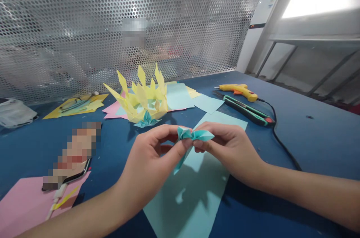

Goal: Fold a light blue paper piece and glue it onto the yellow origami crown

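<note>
Between my two hands is a small folded teal paper piece (203, 135) with pointed, petal-like tips. My left hand (157, 159) pinches its left side between thumb and fingers. On the right side, my right hand (232, 146) grips it with thumb and fingertips; the fingers partly hide the folds. One tip hangs down below my left thumb. Under both hands lies a long light teal paper sheet (197, 204), with their shadow on it. Beyond them stands a yellow paper crown (146, 99) with tall points, and a teal folded paper flower (147, 119) sits at its front.
A yellow glue gun (239, 91) with a black cord and a green-black utility knife (246, 110) lie at the right. At left are a phone (73, 155), pink paper (25, 200), yellow paper (66, 107) and a white mask (15, 112). A perforated metal panel (84, 31) borders the back.
</note>
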The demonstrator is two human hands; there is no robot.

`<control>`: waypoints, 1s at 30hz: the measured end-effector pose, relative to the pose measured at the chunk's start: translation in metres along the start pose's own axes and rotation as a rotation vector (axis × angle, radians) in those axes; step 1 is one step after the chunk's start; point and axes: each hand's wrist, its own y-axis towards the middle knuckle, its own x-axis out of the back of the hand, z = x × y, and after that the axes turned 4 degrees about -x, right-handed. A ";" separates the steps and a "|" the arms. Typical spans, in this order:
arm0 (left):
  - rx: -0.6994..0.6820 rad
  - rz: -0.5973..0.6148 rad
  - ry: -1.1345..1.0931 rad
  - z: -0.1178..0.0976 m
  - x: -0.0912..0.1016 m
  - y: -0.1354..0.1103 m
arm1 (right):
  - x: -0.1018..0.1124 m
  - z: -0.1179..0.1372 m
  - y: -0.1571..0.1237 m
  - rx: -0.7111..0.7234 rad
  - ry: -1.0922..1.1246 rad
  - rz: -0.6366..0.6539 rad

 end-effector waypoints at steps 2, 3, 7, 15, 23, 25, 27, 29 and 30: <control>-0.008 0.010 0.000 0.000 -0.001 -0.001 | 0.000 0.001 0.000 0.002 -0.001 0.000; -0.010 0.015 -0.001 0.000 -0.001 -0.002 | 0.000 0.002 0.000 0.001 -0.005 -0.002; 0.016 0.021 -0.025 0.002 -0.001 -0.001 | 0.000 0.003 0.000 0.009 -0.023 0.002; 0.051 0.019 -0.082 0.002 -0.001 0.001 | 0.000 0.005 0.000 -0.064 0.053 0.026; 0.033 -0.020 0.022 0.002 0.001 0.005 | -0.001 -0.001 0.001 -0.030 0.023 -0.028; 0.031 -0.012 0.071 0.003 0.003 0.006 | 0.001 -0.004 0.001 0.055 0.014 -0.048; 0.039 0.017 0.106 0.004 0.005 0.007 | 0.003 -0.005 0.002 0.140 -0.003 -0.022; 0.056 0.045 0.127 0.003 0.008 0.008 | 0.005 -0.005 0.004 0.160 -0.014 0.009; 0.064 0.061 0.134 0.002 0.009 0.009 | 0.005 -0.005 0.005 0.141 -0.009 0.013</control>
